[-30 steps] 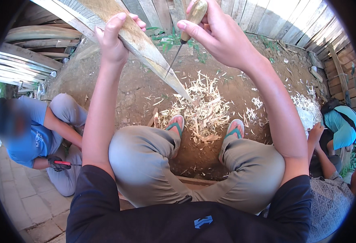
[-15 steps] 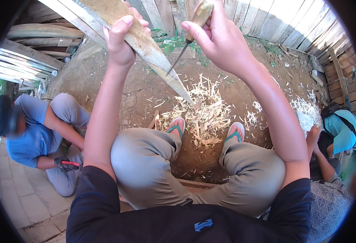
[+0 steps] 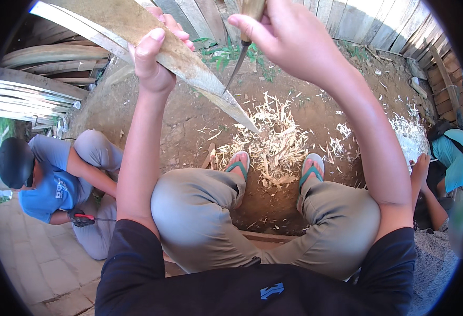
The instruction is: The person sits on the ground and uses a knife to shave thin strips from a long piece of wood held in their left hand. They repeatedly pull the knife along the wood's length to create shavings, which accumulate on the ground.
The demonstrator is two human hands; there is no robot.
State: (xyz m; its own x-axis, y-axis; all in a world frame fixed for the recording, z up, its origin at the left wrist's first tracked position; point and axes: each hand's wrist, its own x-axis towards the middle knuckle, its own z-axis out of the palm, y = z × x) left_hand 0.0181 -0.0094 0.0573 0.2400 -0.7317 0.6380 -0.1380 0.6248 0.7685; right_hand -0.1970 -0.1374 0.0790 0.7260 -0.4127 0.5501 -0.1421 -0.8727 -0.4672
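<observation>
My left hand (image 3: pixel 156 60) grips a long, flat piece of wood (image 3: pixel 197 72), thumb on its upper face and fingers round the far edge. The wood tapers to a point toward the shavings; its thick end runs out of the top left of the view. Closed round a wooden handle, my right hand (image 3: pixel 294 42) holds a narrow-bladed knife (image 3: pixel 246 41). Its thin dark blade slants down, and the tip meets the wood's right edge near the point. Whether it cuts in, I cannot tell. The handle's top is cropped.
Pale wood shavings (image 3: pixel 279 142) lie heaped on the dirt between my sandalled feet. To the left crouches a person (image 3: pixel 57 184) with a gloved hand on a red-handled tool (image 3: pixel 85 216). Other people (image 3: pixel 450 158) sit close on my right. A plank fence (image 3: pixel 358 26) stands ahead.
The whole view has shifted slightly. My right hand and the knife sit a little higher, with the tip still at the wood's edge. My left hand keeps its hold.
</observation>
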